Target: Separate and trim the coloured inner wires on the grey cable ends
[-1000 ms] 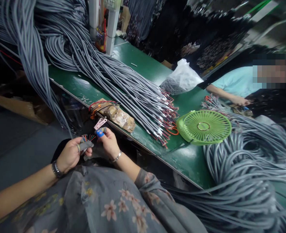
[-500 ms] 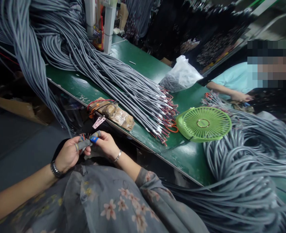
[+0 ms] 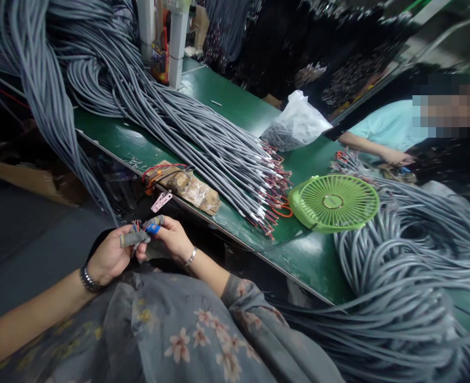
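Just off the near edge of the green table, my left hand [image 3: 117, 250] is closed on a grey cable end, its thumb wrapped in grey tape. Thin coloured wires [image 3: 136, 226] fan out above that thumb. My right hand [image 3: 171, 234], with blue and grey tape on its fingers, is closed in a pinch at the same wires, close beside the left fingertips. The exact grip of each fingertip is too small to make out. A pink clip [image 3: 161, 202] hangs from the table edge just above my hands.
Grey cables [image 3: 203, 133] with stripped red ends lie across the green table [image 3: 307, 255]. A wooden block [image 3: 195, 191] sits at its edge. Near it are a green fan [image 3: 333, 202], a plastic bag [image 3: 296, 122] and coiled cables [image 3: 398, 282]. A person's hand [image 3: 396, 158] works opposite.
My hands stay together at the wires, with only small finger movements; the right fingers have come slightly closer to the left thumb. The view has shifted a little.
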The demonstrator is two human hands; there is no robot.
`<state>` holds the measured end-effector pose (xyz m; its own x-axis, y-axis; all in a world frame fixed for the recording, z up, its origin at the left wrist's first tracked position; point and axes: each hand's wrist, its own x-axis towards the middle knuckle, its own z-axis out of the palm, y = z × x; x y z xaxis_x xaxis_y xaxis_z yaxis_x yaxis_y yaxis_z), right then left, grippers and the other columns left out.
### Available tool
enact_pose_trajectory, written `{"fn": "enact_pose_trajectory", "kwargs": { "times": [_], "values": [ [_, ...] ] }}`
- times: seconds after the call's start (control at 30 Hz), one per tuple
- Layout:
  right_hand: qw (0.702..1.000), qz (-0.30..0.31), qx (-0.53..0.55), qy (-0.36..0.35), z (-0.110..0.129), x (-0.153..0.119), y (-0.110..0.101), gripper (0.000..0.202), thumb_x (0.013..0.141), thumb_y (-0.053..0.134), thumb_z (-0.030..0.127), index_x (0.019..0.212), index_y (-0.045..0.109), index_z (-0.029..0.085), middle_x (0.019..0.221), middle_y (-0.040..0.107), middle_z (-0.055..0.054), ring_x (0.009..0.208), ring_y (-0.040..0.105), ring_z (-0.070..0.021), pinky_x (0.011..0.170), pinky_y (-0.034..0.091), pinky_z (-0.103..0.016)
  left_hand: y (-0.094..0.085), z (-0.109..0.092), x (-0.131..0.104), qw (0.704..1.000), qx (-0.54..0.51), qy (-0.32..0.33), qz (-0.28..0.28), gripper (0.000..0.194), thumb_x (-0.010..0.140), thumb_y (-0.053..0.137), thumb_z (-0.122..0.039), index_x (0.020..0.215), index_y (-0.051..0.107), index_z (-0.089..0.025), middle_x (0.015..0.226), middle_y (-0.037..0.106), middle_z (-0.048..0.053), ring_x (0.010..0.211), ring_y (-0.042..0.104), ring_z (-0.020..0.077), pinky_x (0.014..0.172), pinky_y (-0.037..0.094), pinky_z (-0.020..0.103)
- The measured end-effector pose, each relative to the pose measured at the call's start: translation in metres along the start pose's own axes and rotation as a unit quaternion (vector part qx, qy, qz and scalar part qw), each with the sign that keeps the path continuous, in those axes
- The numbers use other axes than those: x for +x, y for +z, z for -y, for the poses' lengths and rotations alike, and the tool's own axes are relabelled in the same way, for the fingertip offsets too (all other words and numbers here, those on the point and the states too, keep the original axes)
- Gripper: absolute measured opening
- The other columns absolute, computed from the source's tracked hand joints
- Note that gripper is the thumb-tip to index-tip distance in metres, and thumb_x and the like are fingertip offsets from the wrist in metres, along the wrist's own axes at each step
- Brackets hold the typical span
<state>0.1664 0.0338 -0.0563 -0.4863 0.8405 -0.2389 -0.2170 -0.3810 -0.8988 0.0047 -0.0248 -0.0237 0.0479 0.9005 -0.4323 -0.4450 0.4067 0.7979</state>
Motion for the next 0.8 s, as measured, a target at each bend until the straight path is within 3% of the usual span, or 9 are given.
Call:
{"fn": "enact_pose_trajectory", "kwargs": {
  "times": [0.13,0.27,0.43,0.57,0.67,0.8],
  "values": [
    [0.999,-0.037,0.023,0.008,-0.003,0.001,-0.003,0.050,0.075,0.098,0.062,0.079,0.068,0.024,0.070,0.062,0.004,0.063,0.051,-0.0124,0.063,0.052,-0.028,0.002,-0.003,0.000,0.999,0.008,0.021,-0.039,0.028,0.051,0.102,-0.030,0.057,0.076,-0.021,0.048,0.067,0.002,0.043,0.056,0.0138,0.046,0.049,0.027],
    [0.999,-0.018,0.006,0.045,0.001,-0.001,-0.005,0.061,0.070,0.093,0.077,0.075,0.063,0.023,0.067,0.062,0.005,0.058,0.047,-0.0101,0.059,0.049,-0.027,0.006,-0.004,0.000,0.997,0.014,0.034,-0.065,0.027,0.046,0.101,-0.029,0.055,0.077,-0.021,0.048,0.069,0.003,0.045,0.060,0.0154,0.046,0.050,0.027],
    [0.999,-0.012,-0.034,0.020,0.007,-0.004,-0.001,0.055,0.066,0.100,0.062,0.070,0.061,0.024,0.063,0.054,0.006,0.061,0.048,-0.0114,0.062,0.046,-0.028,0.009,-0.001,0.001,0.996,0.025,0.043,-0.074,0.026,0.045,0.101,-0.029,0.055,0.078,-0.021,0.047,0.069,0.004,0.044,0.061,0.0153,0.046,0.051,0.026],
    [0.997,-0.081,-0.005,-0.006,0.008,-0.002,-0.006,0.044,0.076,0.094,0.050,0.068,0.060,0.024,0.060,0.051,0.006,0.061,0.047,-0.0125,0.062,0.047,-0.028,0.009,-0.008,0.000,0.995,0.019,0.056,-0.081,0.028,0.045,0.101,-0.029,0.055,0.078,-0.019,0.046,0.067,0.003,0.043,0.059,0.0138,0.045,0.049,0.025],
    [0.991,-0.125,0.050,0.006,0.014,0.005,-0.011,0.045,0.085,0.089,0.057,0.071,0.063,0.023,0.062,0.057,0.004,0.057,0.044,-0.0113,0.059,0.048,-0.026,0.010,-0.020,-0.002,0.997,-0.002,0.046,-0.055,0.030,0.045,0.103,-0.027,0.054,0.074,-0.019,0.045,0.066,0.002,0.040,0.055,0.0125,0.043,0.047,0.025],
    [0.990,-0.075,0.100,0.057,0.027,0.019,-0.011,0.058,0.097,0.079,0.075,0.082,0.072,0.020,0.071,0.067,0.001,0.060,0.051,-0.0105,0.059,0.051,-0.023,0.012,-0.033,0.000,0.999,-0.027,0.008,0.019,0.030,0.051,0.104,-0.024,0.061,0.076,-0.018,0.044,0.065,0.002,0.038,0.054,0.0127,0.043,0.047,0.025]
  ]
}}
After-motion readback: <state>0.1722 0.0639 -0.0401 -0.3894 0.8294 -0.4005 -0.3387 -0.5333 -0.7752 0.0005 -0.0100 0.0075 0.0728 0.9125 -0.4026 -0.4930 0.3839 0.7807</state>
